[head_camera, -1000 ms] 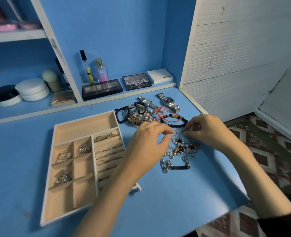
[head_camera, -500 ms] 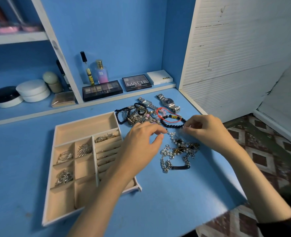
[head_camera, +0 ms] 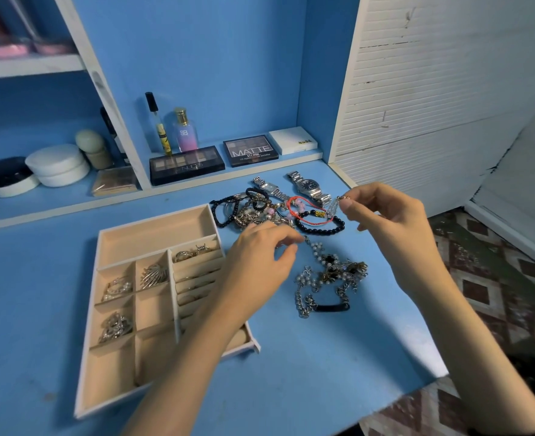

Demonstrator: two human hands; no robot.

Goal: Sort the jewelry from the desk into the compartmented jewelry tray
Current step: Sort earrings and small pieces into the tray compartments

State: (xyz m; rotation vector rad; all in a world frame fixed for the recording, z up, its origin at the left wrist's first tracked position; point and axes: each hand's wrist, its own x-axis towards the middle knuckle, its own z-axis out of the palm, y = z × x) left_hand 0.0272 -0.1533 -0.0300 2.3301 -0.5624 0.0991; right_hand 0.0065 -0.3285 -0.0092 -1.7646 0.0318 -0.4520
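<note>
Beige compartmented jewelry tray [head_camera: 153,229], partly filled, sits on a blue desk [head_camera: 322,357]. Left hand [head_camera: 256,259], fingers curled, meets a pearl-bead chain [head_camera: 318,250]; its grip is unclear. Right hand [head_camera: 385,215] pinches a small clear beaded piece [head_camera: 333,207] above heaped bracelets [head_camera: 253,212].

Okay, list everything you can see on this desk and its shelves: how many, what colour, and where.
jewelry tray: one, beige with white rim, left on the desk, several compartments holding metal pieces
watches: two, silver, back of desk
bracelet heap: one, black, red and pink, beside the tray's far corner
pearl-and-chain tangle: one, white, silver and black, nearer than the heap
eyeshadow palettes: two, black, back ledge
white box: one, ledge's right end
bottles: two, pink-purple and slim yellow, behind the palettes
jars: two, white and black-lidded, left shelf
left hand: beside the tangle, fingers loosely curled
right hand: over the heap, pinching a small clear piece
</note>
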